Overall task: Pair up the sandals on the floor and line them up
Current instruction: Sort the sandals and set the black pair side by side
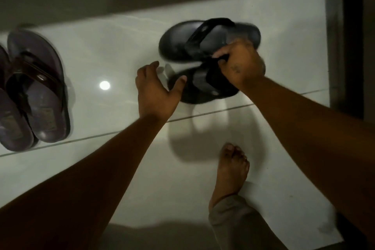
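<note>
The right hand (240, 63) grips two black flip-flops (205, 40) by their straps above the white floor (121, 57), while the left hand (156, 89) hovers open beside them.

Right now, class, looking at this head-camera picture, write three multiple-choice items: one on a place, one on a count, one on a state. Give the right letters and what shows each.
1. Where does the brown pair of sandals lie?
A. At the left of the floor
B. Under the bare foot
C. In the right hand

2. How many black sandals are in view?
A. One
B. Two
C. Four

3. What is the left hand doing?
A. Gripping a strap
B. Open, holding nothing
C. Flat on the foot

Answers:
1 A: the brown pair sits side by side at the left edge, on the white tiled floor.
2 B: the upper black sandal and the lower black sandal lie together under the right hand.
3 B: its fingers are spread beside the lower sandal, while the right hand grips the straps.
</note>
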